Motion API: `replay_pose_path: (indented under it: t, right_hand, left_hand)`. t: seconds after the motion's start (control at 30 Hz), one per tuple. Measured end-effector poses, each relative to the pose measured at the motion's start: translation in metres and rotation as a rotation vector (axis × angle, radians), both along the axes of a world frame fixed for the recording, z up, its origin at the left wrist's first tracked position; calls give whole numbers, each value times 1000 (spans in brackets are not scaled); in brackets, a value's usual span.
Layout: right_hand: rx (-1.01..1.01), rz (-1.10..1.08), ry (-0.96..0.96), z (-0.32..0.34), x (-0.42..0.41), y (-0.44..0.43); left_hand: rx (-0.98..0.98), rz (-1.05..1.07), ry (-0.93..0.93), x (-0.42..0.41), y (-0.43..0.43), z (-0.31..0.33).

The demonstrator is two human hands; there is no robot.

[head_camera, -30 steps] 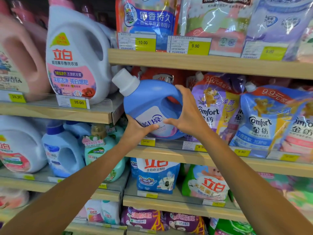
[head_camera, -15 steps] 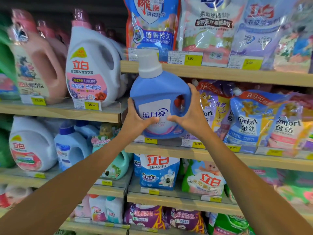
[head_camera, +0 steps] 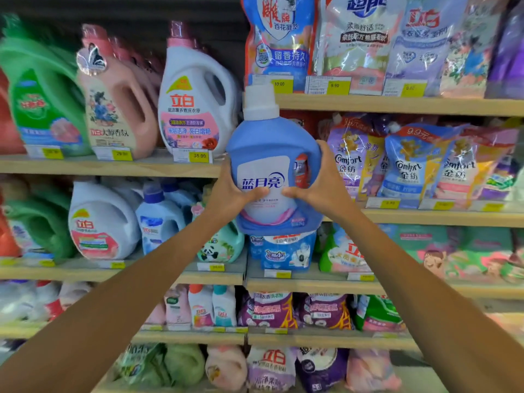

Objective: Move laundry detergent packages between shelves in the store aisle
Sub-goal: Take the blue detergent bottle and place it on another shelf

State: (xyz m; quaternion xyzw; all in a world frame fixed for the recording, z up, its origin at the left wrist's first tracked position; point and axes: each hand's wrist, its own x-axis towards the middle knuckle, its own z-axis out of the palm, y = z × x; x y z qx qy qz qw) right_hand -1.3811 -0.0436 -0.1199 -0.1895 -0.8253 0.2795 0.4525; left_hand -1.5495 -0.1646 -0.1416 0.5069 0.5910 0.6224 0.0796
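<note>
Between our two hands we hold a blue bottle [head_camera: 273,168] upright, its white cap [head_camera: 261,102] on top. Our left hand [head_camera: 232,194] wraps its left side, thumb across the label; our right hand [head_camera: 323,188] clasps the handle side, thumb meeting the other on the label. Beyond the right hand lie Comfort pouches [head_camera: 408,165] on a shelf [head_camera: 425,217]. Left of the left hand stands a white jug [head_camera: 195,109].

Blue bottle [head_camera: 272,154] smooth plastic; shelf [head_camera: 397,104] matt wood.
</note>
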Motion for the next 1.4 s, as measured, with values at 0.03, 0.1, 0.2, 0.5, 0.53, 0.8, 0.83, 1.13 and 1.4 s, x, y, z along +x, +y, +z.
replay_pose_path:
  t: [0.03, 0.1, 0.2, 0.5, 0.53, 0.8, 0.83, 1.13, 1.4]
  right_hand:
    - [-15, 0, -3, -3, 2, -11]
    - [-55, 5, -21, -11, 5, -32]
    - [-102, -19, -54, -25, 11, -60]
    - [-132, 25, -82, -59, 25, -126]
    - [-144, 36, -86, -64, 26, -134]
    - [-279, 109, -168, -114, 23, -206]
    - [-293, 120, -188, -122, 20, -215]
    - [-403, 234, -343, -189, -34, -286]
    - [-479, 307, -410, -242, -135, -335]
  left_hand:
    - [-19, -3, 1, 2, -12, -1]
    - [-38, -8, 9, 5, -34, -5]
    - [-59, -23, 27, 12, -63, -15]
    - [-146, -18, -20, 27, -134, -45]
    - [-167, -7, -30, 28, -144, -50]
    - [-288, 77, -125, 37, -230, -95]
    - [-301, 95, -143, 37, -241, -103]
    - [-376, 207, -327, 6, -333, -172]
    - [-403, 220, -388, -86, -389, -223]
